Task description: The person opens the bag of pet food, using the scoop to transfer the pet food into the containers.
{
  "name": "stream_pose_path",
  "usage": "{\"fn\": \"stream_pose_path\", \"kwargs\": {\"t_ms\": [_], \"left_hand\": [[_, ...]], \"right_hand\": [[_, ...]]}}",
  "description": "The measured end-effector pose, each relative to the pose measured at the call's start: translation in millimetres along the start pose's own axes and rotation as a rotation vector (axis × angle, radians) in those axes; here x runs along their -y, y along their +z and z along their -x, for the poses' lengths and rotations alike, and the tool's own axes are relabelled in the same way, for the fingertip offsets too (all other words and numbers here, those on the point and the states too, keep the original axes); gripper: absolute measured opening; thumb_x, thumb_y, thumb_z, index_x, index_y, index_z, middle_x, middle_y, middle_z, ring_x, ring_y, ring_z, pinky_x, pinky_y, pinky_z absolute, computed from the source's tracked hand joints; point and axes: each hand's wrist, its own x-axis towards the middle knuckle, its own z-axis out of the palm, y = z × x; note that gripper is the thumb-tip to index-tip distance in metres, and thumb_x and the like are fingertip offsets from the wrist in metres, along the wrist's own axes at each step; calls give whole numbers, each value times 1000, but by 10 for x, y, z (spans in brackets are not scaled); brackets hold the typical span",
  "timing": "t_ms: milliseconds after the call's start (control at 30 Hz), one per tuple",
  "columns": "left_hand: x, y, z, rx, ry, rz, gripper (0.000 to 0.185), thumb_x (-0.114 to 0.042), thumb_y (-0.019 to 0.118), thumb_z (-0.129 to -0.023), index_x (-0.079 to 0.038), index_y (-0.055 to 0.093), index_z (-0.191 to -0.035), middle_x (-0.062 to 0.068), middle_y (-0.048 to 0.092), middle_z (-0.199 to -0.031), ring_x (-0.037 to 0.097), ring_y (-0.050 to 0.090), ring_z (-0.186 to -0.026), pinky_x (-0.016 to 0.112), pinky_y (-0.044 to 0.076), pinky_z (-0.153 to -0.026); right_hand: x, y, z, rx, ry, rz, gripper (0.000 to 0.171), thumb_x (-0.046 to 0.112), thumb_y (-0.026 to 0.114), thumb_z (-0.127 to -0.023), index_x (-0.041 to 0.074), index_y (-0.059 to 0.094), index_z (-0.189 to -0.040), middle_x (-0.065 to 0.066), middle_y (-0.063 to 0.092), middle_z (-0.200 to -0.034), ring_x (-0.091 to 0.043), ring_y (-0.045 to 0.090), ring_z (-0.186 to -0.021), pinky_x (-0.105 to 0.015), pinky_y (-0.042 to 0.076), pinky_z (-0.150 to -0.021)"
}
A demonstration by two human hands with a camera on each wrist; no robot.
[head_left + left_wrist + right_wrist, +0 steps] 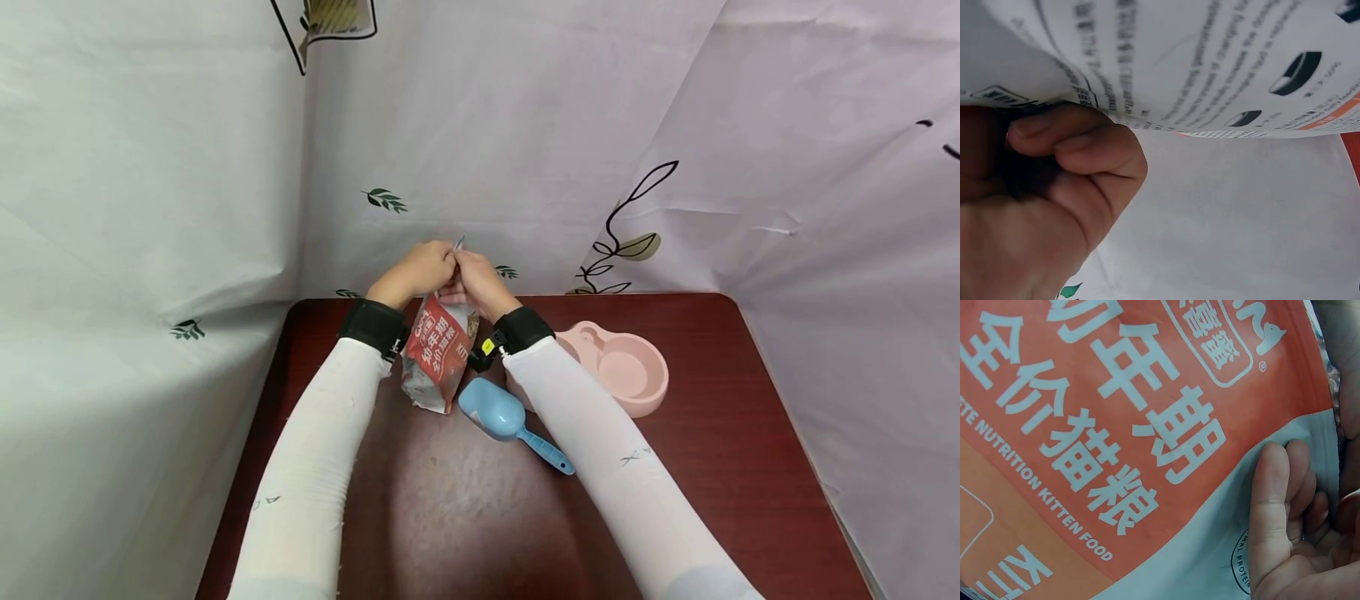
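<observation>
Red-and-white plastic, one kitten-food bag (442,350) sits just below two hands' fingers: the left hand (420,271) and right hand (483,279) both pinch its top edge, thumbs close together. One blue scoop (498,408) lies nearer the person than the fingers; one pink dish (630,375), partly behind one of two white sleeves (315,475), rests to the fingers' right.

room: tabletop (750,467) right of pink bowl (630,373) | obstacles: blue scoop (497,408) beside bag (444,346), white cloth (510,150) behind
</observation>
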Motion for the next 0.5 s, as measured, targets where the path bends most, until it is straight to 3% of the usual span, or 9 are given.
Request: {"fn": "stream_pose_path", "kwargs": {"t_ms": [267, 500], "left_hand": [[23, 26, 20, -10, -16, 34, 30, -22, 33, -108, -5, 55, -97, 10, 47, -85, 27, 48, -77, 37, 40, -75], [13, 30, 15, -24, -11, 20, 28, -22, 35, -108, -6, 55, -95, 10, 48, -83, 26, 49, -75, 35, 40, -72]], "right_hand": [[0, -13, -18, -38, -9, 17, 36, 28, 37, -113, 5, 64, -109, -4, 60, -67, -12, 60, -53, -24, 55, -53], [-14, -30, -27, -74, -32, 111, 40, 30, 37, -113, 6, 63, -94, -2, 58, -64, -9, 56, -49, -20, 52, -50]]}}
